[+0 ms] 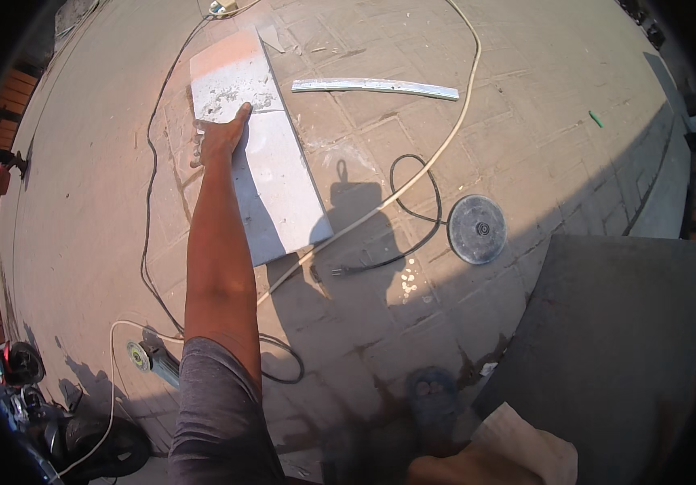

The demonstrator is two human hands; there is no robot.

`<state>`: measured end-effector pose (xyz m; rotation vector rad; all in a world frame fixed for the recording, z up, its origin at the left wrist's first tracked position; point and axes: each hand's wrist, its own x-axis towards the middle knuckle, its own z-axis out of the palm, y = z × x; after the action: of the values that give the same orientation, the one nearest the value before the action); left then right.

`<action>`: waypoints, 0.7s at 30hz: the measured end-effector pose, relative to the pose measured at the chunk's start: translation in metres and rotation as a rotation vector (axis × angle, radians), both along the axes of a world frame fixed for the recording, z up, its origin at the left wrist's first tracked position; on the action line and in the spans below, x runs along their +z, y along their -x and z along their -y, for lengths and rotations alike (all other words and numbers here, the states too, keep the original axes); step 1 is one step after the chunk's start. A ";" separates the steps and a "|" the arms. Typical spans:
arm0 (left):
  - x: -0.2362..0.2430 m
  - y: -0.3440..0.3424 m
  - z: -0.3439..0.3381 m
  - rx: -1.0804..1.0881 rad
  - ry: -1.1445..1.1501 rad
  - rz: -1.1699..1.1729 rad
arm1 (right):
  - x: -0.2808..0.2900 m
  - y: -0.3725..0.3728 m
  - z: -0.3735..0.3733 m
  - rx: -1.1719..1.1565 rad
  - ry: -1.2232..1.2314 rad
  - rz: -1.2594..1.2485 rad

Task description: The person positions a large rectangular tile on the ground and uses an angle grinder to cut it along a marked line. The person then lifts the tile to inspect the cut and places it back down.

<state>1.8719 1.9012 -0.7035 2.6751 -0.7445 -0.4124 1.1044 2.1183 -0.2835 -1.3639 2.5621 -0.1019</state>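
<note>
My left hand (223, 137) reaches forward and grips the left edge of a long pale slab (283, 178) on the paving. Its thumb lies on top, and the fingers curl over the side. The slab's far end has an orange tint, and a rough, chipped patch is beside the thumb. A dark line crosses the slab near the thumb. At the lower edge a blurred bare patch of skin (473, 469), possibly my right hand, meets a crumpled pale cloth-like piece (530, 444). Its fingers cannot be made out.
A white strip (372, 86) lies beyond the slab. Right of it sits a round grey disc (477, 229) joined to a black cable with a plug. A cream cable (437, 153) crosses the slab's near end. An angle grinder (152, 360) lies left; a dark flat panel (607, 347), right.
</note>
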 end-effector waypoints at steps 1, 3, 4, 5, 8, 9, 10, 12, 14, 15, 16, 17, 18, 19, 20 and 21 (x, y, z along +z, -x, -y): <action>-0.012 -0.015 -0.005 -0.048 0.038 0.060 | -0.002 -0.002 0.002 -0.031 0.045 0.053; -0.016 -0.029 -0.008 0.117 0.001 -0.010 | -0.002 -0.006 0.001 -0.043 0.028 0.058; -0.031 -0.054 -0.024 0.090 0.055 0.009 | -0.007 -0.006 0.003 -0.077 0.064 -0.040; -0.045 -0.071 -0.031 0.072 0.062 0.000 | -0.014 -0.007 0.001 -0.118 0.095 -0.145; -0.072 -0.095 -0.042 0.095 0.123 -0.004 | -0.024 -0.018 0.009 -0.198 0.111 -0.350; -0.060 -0.090 -0.043 0.043 0.132 -0.154 | -0.025 -0.028 0.012 -0.233 0.081 -0.348; -0.050 -0.075 -0.044 0.030 0.149 -0.262 | -0.026 -0.031 0.010 -0.264 0.053 -0.334; -0.044 -0.087 -0.056 0.108 0.178 -0.315 | -0.021 -0.009 0.002 -0.225 0.073 -0.302; -0.062 -0.087 -0.040 0.109 0.099 -0.059 | -0.024 0.017 -0.004 -0.170 0.095 -0.269; -0.058 -0.086 -0.039 0.106 0.082 -0.118 | -0.026 0.030 -0.011 -0.142 0.123 -0.262; -0.046 -0.053 -0.038 0.111 0.119 -0.083 | -0.025 0.030 -0.018 -0.126 0.152 -0.273; -0.051 -0.064 -0.048 0.087 0.232 -0.132 | -0.027 0.028 -0.014 -0.099 0.150 -0.186; -0.045 -0.047 -0.053 0.062 0.293 -0.150 | -0.023 0.020 -0.011 -0.083 0.136 -0.119; -0.044 -0.049 -0.061 0.080 0.245 -0.030 | -0.021 0.019 -0.005 -0.056 0.126 -0.039; -0.037 -0.044 -0.068 0.020 0.261 -0.052 | -0.014 0.015 0.000 -0.039 0.111 0.026; -0.039 -0.054 -0.073 0.008 0.226 0.015 | -0.011 0.012 0.007 -0.013 0.108 0.101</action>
<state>1.9259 1.9746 -0.7426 2.4710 -0.7370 -0.2879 1.0925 2.1108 -0.2947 -1.3430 2.5143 -0.3071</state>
